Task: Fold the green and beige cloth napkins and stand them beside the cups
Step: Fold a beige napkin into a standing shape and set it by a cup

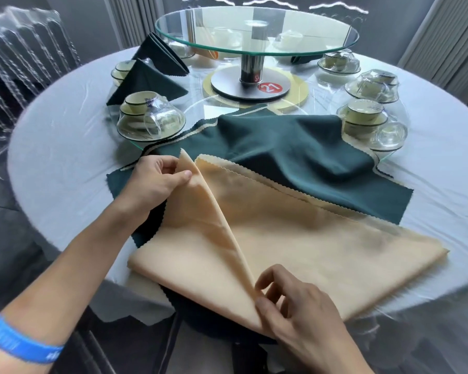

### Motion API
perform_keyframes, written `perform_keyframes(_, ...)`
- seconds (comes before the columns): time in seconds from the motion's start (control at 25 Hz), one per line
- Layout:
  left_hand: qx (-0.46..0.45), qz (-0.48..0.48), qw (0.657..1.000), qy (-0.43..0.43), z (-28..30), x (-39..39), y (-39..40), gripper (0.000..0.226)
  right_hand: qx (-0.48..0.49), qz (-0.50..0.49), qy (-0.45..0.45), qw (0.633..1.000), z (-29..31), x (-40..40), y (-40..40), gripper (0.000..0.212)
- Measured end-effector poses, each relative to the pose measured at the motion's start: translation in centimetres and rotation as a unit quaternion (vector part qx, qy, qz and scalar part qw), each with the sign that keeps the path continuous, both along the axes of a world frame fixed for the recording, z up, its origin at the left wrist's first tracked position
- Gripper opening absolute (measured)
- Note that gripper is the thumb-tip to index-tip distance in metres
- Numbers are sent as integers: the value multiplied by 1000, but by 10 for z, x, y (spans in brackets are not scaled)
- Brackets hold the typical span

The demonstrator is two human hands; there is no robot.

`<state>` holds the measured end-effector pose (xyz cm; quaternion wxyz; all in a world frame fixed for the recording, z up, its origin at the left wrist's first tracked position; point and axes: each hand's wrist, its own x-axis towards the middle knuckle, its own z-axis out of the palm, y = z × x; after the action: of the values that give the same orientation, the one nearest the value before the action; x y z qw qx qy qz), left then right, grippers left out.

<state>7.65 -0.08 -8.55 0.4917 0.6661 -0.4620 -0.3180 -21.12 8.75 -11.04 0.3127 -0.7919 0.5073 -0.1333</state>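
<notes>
On the table (52, 168) near you, your left hand (152, 182) pinches the beige napkin (308, 238) at its top corner and your right hand (289, 300) pinches the fold, so pull it flat and line up the edges.

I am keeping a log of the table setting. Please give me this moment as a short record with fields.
left hand: pinches far corner of beige napkin
right hand: pinches its near edge
beige napkin: fold raised between the hands, lying over green napkin
already standing: two folded green napkins beside cups, far left
table: white cloth, glass turntable at centre
</notes>
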Motion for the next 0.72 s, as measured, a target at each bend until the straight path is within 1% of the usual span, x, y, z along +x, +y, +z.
perform_keyframes(0.2,-15,-28,999,-22,4,-7,-7,13,1,4,4,1000,0,0,-2,22)
perform_keyframes(0.36,-43,-43,998,-24,6,-9,-8,2,-5,-9,-11,1000,-1,0,-1,20)
perform_keyframes(0.44,-46,-66,996,-24,6,-10,-7,4,-11,-13,-16,1000,-1,0,-1,20)
perform_keyframes(0.56,-28,-67,997,-2,6,-10,-7,5,-17,-19,-28,999,1,0,0,19)
perform_keyframes(0.72,-29,-55,998,31,10,-11,-13,9,-50,-27,-28,998,2,1,2,23)
